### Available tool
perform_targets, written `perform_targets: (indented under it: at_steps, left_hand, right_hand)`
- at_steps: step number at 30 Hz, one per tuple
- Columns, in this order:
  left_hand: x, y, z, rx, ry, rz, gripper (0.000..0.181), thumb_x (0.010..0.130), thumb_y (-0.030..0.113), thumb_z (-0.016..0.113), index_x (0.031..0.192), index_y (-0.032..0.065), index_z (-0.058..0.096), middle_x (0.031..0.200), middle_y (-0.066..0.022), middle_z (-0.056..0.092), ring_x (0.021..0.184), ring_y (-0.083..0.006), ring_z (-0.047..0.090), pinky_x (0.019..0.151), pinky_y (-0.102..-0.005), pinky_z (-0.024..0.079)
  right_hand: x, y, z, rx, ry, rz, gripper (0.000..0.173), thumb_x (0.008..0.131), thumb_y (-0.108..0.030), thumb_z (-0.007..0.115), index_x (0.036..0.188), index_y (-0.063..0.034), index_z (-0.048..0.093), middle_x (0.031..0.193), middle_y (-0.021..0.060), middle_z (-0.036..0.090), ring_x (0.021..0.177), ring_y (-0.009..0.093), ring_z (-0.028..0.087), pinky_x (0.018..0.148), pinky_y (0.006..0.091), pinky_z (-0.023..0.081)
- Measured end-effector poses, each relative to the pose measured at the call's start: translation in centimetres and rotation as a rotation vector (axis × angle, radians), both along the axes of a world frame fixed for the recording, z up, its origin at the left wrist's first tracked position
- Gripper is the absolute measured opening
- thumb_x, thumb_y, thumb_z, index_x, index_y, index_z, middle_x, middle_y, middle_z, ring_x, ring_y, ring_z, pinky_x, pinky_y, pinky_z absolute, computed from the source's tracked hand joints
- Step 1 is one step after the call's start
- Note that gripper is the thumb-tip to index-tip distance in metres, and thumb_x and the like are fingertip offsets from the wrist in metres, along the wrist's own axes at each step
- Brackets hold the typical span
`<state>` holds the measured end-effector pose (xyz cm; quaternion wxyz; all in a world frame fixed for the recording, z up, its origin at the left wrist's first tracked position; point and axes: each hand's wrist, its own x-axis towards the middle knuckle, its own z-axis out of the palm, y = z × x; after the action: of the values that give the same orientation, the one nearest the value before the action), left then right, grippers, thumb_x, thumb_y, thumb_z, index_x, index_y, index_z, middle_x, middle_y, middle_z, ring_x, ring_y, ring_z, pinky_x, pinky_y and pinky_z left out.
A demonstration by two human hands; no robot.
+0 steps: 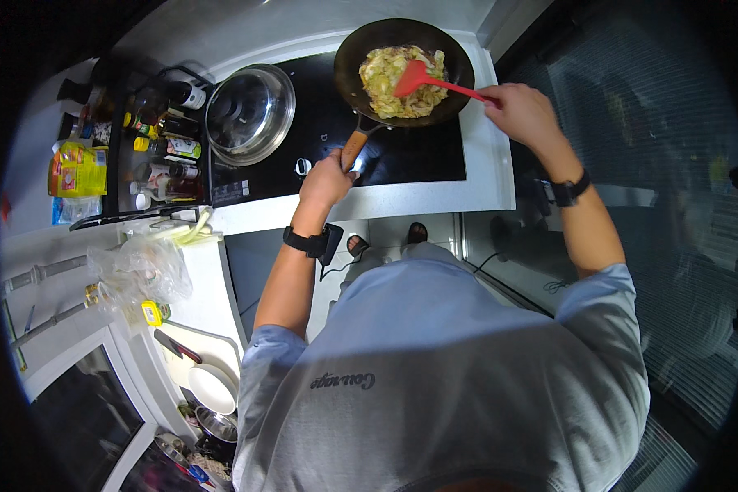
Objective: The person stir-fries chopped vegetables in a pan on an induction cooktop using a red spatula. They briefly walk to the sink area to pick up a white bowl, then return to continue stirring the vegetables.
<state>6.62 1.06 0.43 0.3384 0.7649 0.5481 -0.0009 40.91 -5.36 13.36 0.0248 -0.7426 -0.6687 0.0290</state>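
Observation:
My left hand (325, 180) is closed around the wooden handle (353, 151) of a dark wok (459, 67) at the back right of the black cooktop (406, 154). Chopped cabbage (384, 71), pale green with browned edges, lies in the wok. A red spatula (413, 79) rests its blade on the cabbage, its handle crossing the wok's right rim. The end of that handle is in my right hand (519, 112). Left of the wok, a steel pot with a glass lid (250, 115) stands on the cooktop. A small white-and-black knob (303, 166) is beside my left hand.
A black rack (208, 154) of sauce bottles stands left of the cooktop, with a yellow pouch (78, 169) beyond it. The left counter holds a plastic bag (141, 267), green stalks (194, 229), a cutting board (206, 344) with a knife (177, 346), and a white bowl (212, 388).

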Motion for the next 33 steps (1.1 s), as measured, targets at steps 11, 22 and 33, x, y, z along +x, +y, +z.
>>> perform_targets:
  at_steps: [11,22,33]
  left_hand:
    - [0.2,-0.1,0.6,-0.014,0.017,0.001,0.052,0.087,0.027,0.074,0.131,0.0047,0.057,0.106,-0.0276,0.071,0.098,-0.0443,0.069,0.084,-0.0474,0.054]
    - [0.4,-0.6,0.8,0.022,0.038,0.003,0.049,0.088,0.028,0.073,0.129,0.0066,0.057,0.105,-0.0250,0.072,0.100,-0.0445,0.069,0.086,-0.0516,0.055]
    - [0.2,-0.5,1.3,-0.046,0.015,-0.006,0.046,0.088,0.026,0.073,0.124,0.0031,0.056,0.102,-0.0254,0.072,0.098,-0.0451,0.069,0.086,-0.0518,0.055]
  right_hand:
    - [2.6,-1.8,2.0,-0.050,-0.272,0.018,0.025,0.085,-0.012,0.065,0.106,-0.0159,0.078,0.091,0.0134,0.074,0.087,0.033,0.072,0.076,0.0438,0.058]
    - [2.1,6.0,6.3,-0.163,-0.439,0.026,0.019,0.081,-0.006,0.070,0.099,-0.0075,0.078,0.102,0.0169,0.075,0.096,0.035,0.073,0.080,0.0430,0.060]
    - [6.7,11.3,0.8,-0.387,-0.129,-0.104,0.021,0.083,-0.008,0.067,0.100,-0.0059,0.078,0.104,0.0193,0.074,0.100,0.037,0.071,0.088,0.0435,0.056]
